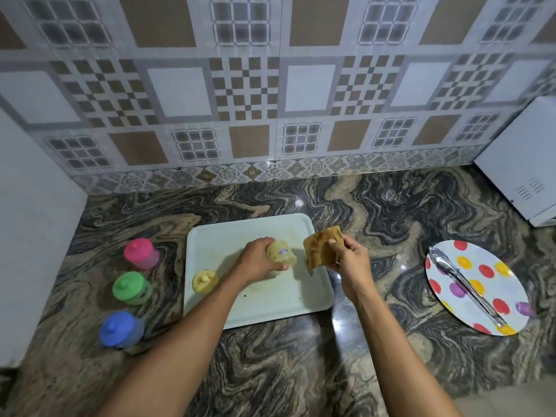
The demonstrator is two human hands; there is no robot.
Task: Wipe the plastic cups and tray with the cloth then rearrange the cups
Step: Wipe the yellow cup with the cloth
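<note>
Gripping a yellow cup point(281, 252) tilted over the tray point(270, 308) at frame centre, the left hand point(255, 260) offers its side to the cloth point(322, 248), pinched in the right hand point(350, 260) just beside, apparently for wiping; a second cup point(205, 280) stands lower left on the tray

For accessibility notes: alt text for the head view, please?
Over a pale tray, the left hand grips a yellow cup while the right hand holds a brown cloth beside it. A yellow lid lies on the tray; a pink cup, green cup and blue cup stand left of it, a dotted plate with tongs at right.
</note>
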